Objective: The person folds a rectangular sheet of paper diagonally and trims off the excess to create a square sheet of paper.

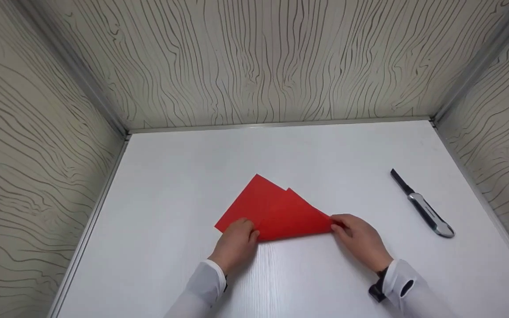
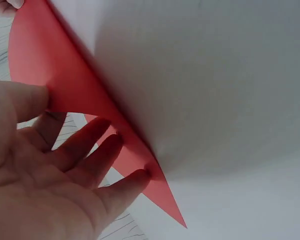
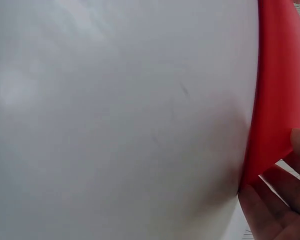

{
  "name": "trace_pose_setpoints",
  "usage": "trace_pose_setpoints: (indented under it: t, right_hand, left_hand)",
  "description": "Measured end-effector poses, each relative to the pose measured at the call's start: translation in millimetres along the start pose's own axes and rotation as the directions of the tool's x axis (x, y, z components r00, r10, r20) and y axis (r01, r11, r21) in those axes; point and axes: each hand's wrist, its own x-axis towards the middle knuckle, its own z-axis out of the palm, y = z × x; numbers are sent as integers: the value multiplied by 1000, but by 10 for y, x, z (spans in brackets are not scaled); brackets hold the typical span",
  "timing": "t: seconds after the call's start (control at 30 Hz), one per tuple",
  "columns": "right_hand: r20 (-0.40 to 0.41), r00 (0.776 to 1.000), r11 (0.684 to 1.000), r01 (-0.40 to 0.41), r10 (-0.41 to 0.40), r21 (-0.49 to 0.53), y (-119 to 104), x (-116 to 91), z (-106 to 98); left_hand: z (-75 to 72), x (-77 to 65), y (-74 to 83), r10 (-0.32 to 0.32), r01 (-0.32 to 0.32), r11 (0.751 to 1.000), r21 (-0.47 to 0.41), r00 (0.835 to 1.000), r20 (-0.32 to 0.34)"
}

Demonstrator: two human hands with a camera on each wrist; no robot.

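A sheet of red paper [image 1: 276, 212], folded over on itself with its near edge bent round, lies at the middle of the white table. The two upper corners do not line up. At the paper's lower left, my left hand [image 1: 237, 243] pinches the folded layer between thumb and index finger; in the left wrist view the other fingers [image 2: 130, 187] press on the layer beneath. My right hand [image 1: 360, 238] pinches the right corner with its thumb on top. In the right wrist view several fingers [image 3: 285, 195] of that hand reach under the paper's edge.
A utility knife [image 1: 427, 210] with a grey and black handle and a dark blade extended lies on the table [image 1: 184, 168] to the right of the right hand. Wood-grain panels [image 1: 259, 62] with metal edging stand round the back and sides.
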Motion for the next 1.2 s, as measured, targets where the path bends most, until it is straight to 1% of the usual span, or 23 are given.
trace_pose_setpoints:
  t: [0.07, 0.23, 0.4, 0.43, 0.5, 0.57, 0.63, 0.73, 0.8, 0.87, 0.93, 1.03, 1.07, 1.1, 1.13, 1.2]
  right_hand:
    - [-9, 1000, 1000, -12, 12, 7, -4, 5, 6]
    - [-19, 1000, 1000, -11, 11, 6, -15, 25, 21]
    - [7, 1000, 999, -4, 4, -36, -34, 53, 43]
    - [14, 1000, 999, -3, 4, -41, -37, 59, 47]
    - [30, 1000, 999, -3, 5, -51, -45, 68, 48]
    - [40, 999, 998, -5, 7, -59, -46, 81, 47]
    - [46, 999, 998, -4, 8, -66, -50, 92, 45]
    - [57, 998, 998, -7, 11, -68, -55, 110, 44]
    - [66, 998, 998, -9, 14, -69, -64, 120, 41]
    - [78, 997, 997, -12, 18, -73, -71, 130, 38]
    - [88, 996, 997, -13, 20, -79, -78, 139, 32]
    - [99, 995, 996, -21, 30, -91, -86, 151, 25]
    - [103, 994, 995, -24, 34, -93, -88, 154, 23]
    - [108, 993, 995, -28, 38, -95, -90, 156, 22]
    - [111, 993, 995, -30, 41, -98, -88, 160, 24]
    - [121, 991, 995, -37, 48, -95, -92, 162, 26]
  left_hand:
    - [29, 11, 16, -9, 10, 999, 34, 1000, -22]
    - [65, 43, 50, -5, 15, 994, 104, 996, -86]
    - [93, 73, 87, -24, 47, 985, 164, 990, -138]
    - [100, 74, 95, -33, 56, 985, 165, 989, -142]
    - [109, 71, 113, -31, 55, 985, 166, 989, -145]
    - [116, 69, 126, -14, 36, 985, 170, 991, -131]
    - [118, 65, 138, 13, 5, 983, 182, 995, -96]
    - [125, 68, 136, 66, -54, 969, 240, 997, -42]
    - [131, 67, 128, 97, -87, 952, 293, 995, -21]
    - [142, 65, 113, 132, -117, 925, 362, 991, -16]
    - [152, 61, 103, 176, -158, 888, 432, 984, -1]
    - [175, 62, 98, 262, -256, 830, 496, 963, 57]
    - [185, 64, 98, 286, -289, 818, 497, 954, 86]
    - [193, 66, 102, 298, -315, 816, 485, 948, 115]
    - [201, 65, 106, 305, -333, 821, 464, 942, 137]
    - [217, 62, 112, 290, -337, 841, 422, 941, 173]
